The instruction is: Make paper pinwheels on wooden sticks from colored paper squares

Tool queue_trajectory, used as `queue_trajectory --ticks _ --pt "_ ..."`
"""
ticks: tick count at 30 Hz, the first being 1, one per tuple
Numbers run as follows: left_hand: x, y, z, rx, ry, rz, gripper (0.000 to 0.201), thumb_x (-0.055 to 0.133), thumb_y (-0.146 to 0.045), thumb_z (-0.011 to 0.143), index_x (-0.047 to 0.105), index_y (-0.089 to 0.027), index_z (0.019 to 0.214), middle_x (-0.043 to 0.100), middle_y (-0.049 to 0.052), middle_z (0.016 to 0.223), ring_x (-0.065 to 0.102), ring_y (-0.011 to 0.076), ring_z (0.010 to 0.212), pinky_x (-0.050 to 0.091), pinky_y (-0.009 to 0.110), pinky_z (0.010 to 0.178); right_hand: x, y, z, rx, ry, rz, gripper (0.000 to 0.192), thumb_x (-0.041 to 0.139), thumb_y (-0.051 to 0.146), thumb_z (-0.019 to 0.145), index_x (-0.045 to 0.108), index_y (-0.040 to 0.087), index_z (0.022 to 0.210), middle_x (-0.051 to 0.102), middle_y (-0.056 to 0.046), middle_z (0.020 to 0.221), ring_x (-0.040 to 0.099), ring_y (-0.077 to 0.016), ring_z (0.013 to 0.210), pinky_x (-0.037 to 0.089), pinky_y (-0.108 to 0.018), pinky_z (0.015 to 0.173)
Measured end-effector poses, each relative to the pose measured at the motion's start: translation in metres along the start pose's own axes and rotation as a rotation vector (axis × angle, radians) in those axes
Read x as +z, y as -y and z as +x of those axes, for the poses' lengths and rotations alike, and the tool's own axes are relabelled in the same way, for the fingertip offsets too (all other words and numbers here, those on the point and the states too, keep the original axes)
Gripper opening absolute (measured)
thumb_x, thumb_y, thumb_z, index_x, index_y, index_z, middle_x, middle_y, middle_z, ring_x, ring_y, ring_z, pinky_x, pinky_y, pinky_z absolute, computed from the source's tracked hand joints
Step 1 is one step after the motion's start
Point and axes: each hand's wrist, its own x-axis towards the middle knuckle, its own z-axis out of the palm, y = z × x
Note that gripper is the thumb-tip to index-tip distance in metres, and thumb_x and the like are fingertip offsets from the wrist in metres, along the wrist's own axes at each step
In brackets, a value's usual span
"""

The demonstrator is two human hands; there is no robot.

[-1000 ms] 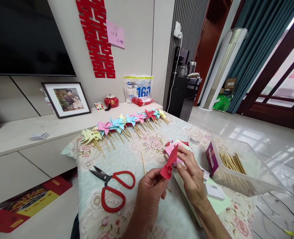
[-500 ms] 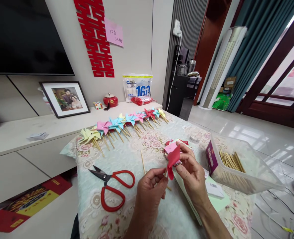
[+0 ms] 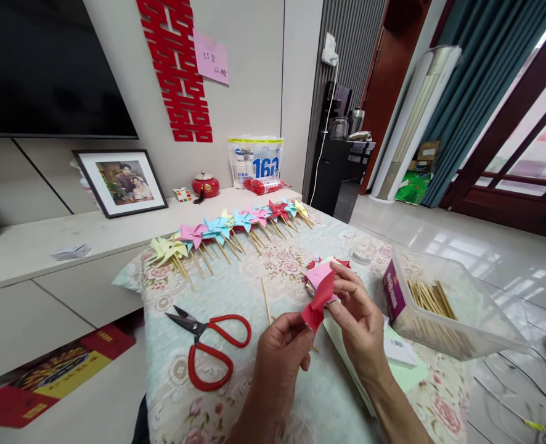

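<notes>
Over the table, a red paper pinwheel (image 3: 318, 303) is between my two hands. My left hand (image 3: 285, 348) is closed, pinching it at its lower left edge; whatever stick lies inside the fingers is hidden. With thumb and fingertips, my right hand (image 3: 358, 314) grips the pinwheel's right side. Just behind it lies a stack of cut paper pieces (image 3: 319, 273), pink on top with red edges showing. A loose wooden stick (image 3: 266, 301) rests on the cloth beyond my left hand. To the left, scissors (image 3: 208, 342) with red handles lie with blades slightly apart.
Finished pinwheels (image 3: 217, 230) in several colours line the table's far edge. A clear plastic box (image 3: 476, 314) of wooden sticks stands at the right. Pale green paper sheets (image 3: 414, 376) lie under my right wrist, and a tape roll (image 3: 362, 255) sits behind. The floral tablecloth (image 3: 171, 413) covers the table.
The red pinwheel has turned in my fingers, and its lower blade now points left toward my left thumb. The bit of stick seen earlier at my left fingertips is now covered.
</notes>
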Motion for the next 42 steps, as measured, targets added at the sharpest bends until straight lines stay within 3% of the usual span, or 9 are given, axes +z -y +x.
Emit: queue_trajectory --ticks 2,5,9,17,26,33,42 --pt "-0.001 -0.005 0.001 -0.054 -0.024 -0.116 0.033 0.089 -0.028 0.057 0.073 -0.013 0.081 0.06 -0.001 0.064 0.045 0.007 0.053 0.033 0.019 0.044 -0.001 -0.003 0.0 -0.016 -0.044 0.008 0.021 0.066 0.031 0.091 0.069 0.025 0.11 0.057 -0.013 0.141 0.048 -0.0318 0.136 0.045 -0.05 0.105" --pt "-0.006 -0.01 0.005 -0.119 -0.097 -0.246 0.04 0.094 -0.025 0.047 0.071 -0.012 0.078 0.06 -0.001 0.064 0.05 0.0079 0.055 0.034 0.019 0.044 -0.002 -0.005 -0.001 -0.045 -0.059 -0.104 0.014 0.062 0.029 0.094 0.072 0.024 0.104 0.066 -0.012 0.125 0.059 -0.0289 0.123 0.05 -0.045 0.096" --pt "-0.011 -0.012 0.009 -0.103 -0.144 -0.343 0.044 0.096 -0.023 0.044 0.07 -0.012 0.079 0.06 -0.003 0.065 0.048 0.0066 0.053 0.034 0.018 0.043 0.003 -0.003 -0.003 -0.114 0.072 -0.313 0.017 0.058 0.025 0.096 0.074 0.025 0.102 0.072 -0.009 0.107 0.067 -0.0249 0.103 0.054 -0.041 0.088" --pt "-0.015 -0.008 0.012 -0.069 -0.133 -0.399 0.043 0.094 -0.019 0.048 0.071 -0.012 0.084 0.064 -0.001 0.074 0.051 0.0065 0.058 0.038 0.019 0.047 0.015 -0.002 -0.008 -0.197 0.23 -0.446 0.029 0.058 0.025 0.097 0.068 0.025 0.123 0.075 -0.008 0.112 0.07 -0.0245 0.104 0.057 -0.038 0.086" --pt "-0.015 -0.005 0.012 -0.077 -0.095 -0.391 0.039 0.093 -0.018 0.053 0.072 -0.012 0.086 0.066 0.002 0.082 0.053 0.0075 0.062 0.04 0.019 0.049 0.016 -0.004 -0.01 -0.225 0.262 -0.435 0.029 0.057 0.023 0.097 0.067 0.026 0.124 0.073 -0.008 0.116 0.068 -0.0248 0.108 0.056 -0.04 0.089" --pt "-0.009 -0.002 0.009 -0.076 -0.09 -0.357 0.037 0.093 -0.02 0.052 0.072 -0.013 0.081 0.065 0.001 0.078 0.052 0.0084 0.06 0.039 0.02 0.05 0.017 -0.004 -0.011 -0.313 0.115 -0.531 0.04 0.065 0.021 0.093 0.059 0.026 0.132 0.063 -0.011 0.114 0.06 -0.0269 0.107 0.053 -0.042 0.087" --pt "0.003 0.001 0.002 -0.102 0.004 -0.319 0.031 0.091 -0.024 0.052 0.072 -0.013 0.074 0.063 -0.001 0.067 0.047 0.0075 0.055 0.033 0.021 0.05 0.018 -0.001 -0.008 -0.366 0.113 -0.643 0.047 0.068 0.028 0.091 0.053 0.026 0.136 0.056 -0.012 0.12 0.051 -0.0308 0.11 0.045 -0.049 0.092"
